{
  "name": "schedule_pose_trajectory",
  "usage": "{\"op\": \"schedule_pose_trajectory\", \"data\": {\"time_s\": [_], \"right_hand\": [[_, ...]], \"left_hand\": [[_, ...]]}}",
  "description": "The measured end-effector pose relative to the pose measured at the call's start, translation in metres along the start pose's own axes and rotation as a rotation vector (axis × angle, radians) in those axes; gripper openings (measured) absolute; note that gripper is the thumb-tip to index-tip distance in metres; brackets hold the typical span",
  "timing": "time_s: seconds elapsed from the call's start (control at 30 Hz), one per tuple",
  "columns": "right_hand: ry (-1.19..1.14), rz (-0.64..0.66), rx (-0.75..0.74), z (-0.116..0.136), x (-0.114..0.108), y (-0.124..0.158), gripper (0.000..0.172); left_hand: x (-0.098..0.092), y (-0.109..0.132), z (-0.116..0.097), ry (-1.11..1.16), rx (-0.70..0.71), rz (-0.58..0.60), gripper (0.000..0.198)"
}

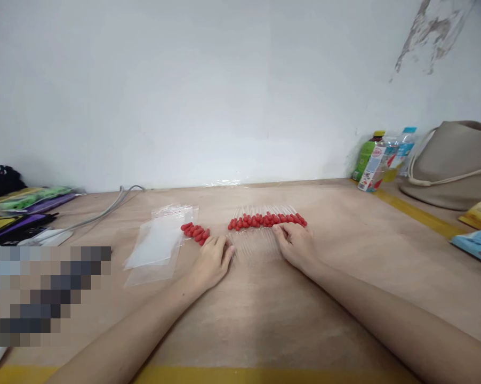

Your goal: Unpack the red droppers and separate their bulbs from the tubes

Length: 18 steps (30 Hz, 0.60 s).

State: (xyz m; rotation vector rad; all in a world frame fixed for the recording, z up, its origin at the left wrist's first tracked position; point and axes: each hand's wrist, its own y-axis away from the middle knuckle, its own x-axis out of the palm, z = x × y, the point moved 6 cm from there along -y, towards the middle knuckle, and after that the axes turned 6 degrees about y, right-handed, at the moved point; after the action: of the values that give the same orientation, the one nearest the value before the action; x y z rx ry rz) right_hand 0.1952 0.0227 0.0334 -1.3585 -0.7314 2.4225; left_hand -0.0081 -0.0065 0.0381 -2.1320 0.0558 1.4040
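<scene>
Thin clear droppers with red bulbs (256,220) lie side by side in a row on the table; some stems point away from me and others toward me. A smaller bunch of droppers (195,232) lies to the left, red bulbs outward. My left hand (213,261) is closed over the stems of that bunch, and clear tips show past its thumb. My right hand (298,245) rests at the right part of the row, fingers curled and fingertips pinched at a dropper just below the bulbs. Its other fingers are partly hidden.
Clear zip bags (160,240) with white sheets lie left of the bunch. A grey cable (104,213) and colourful packets (28,205) are at the far left. Drink bottles (372,160), a beige bag (452,165) and a blue packet (478,245) stand or lie at right.
</scene>
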Motion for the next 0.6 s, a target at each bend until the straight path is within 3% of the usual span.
{"op": "schedule_pose_trajectory", "data": {"time_s": [0.13,0.27,0.47,0.6], "right_hand": [[-0.025,0.079,0.101,-0.006,0.005,-0.002,0.034],[-0.052,0.105,0.088,-0.004,0.006,-0.002,0.034],[-0.139,0.037,0.055,-0.004,0.004,-0.002,0.033],[-0.179,-0.019,0.053,-0.008,0.004,-0.002,0.033]], "left_hand": [[0.005,-0.003,0.003,0.114,-0.011,0.051,0.014],[0.008,-0.006,0.003,0.181,-0.011,0.094,0.013],[0.002,-0.021,0.012,0.139,-0.013,-0.087,0.007],[0.007,-0.045,0.020,0.016,0.023,-0.117,0.010]]}}
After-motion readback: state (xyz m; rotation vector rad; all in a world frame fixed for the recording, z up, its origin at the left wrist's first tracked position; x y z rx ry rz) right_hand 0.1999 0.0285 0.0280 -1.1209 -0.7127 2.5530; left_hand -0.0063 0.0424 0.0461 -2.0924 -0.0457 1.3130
